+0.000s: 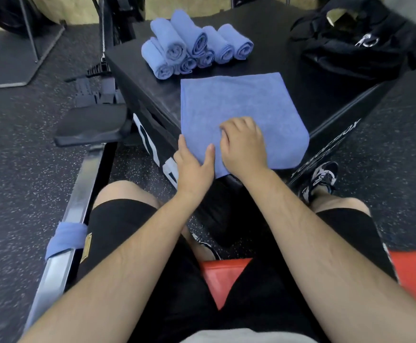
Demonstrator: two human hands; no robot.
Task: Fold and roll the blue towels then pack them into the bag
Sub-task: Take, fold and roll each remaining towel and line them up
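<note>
The black box (226, 26) carries everything, and the black bag (350, 48) sits at its far right corner with no blue showing in it. The flat towel (239, 105), folded to a square, lies at the near corner of the box, its near edge hanging over. Behind it a pile of rolled towels (194, 45), about seven, waits on the far left of the top. One more blue towel (66, 237) lies bunched on a metal rail (83, 179) by the left knee.

The left hand (194, 167) pinches the square's near left corner, thumb on top. The right hand (245, 144) rests on the cloth with fingers curled; whether it holds a fold I cannot tell.

I judge most of the rolling done; this towel, the spare one and all the packing remain
</note>
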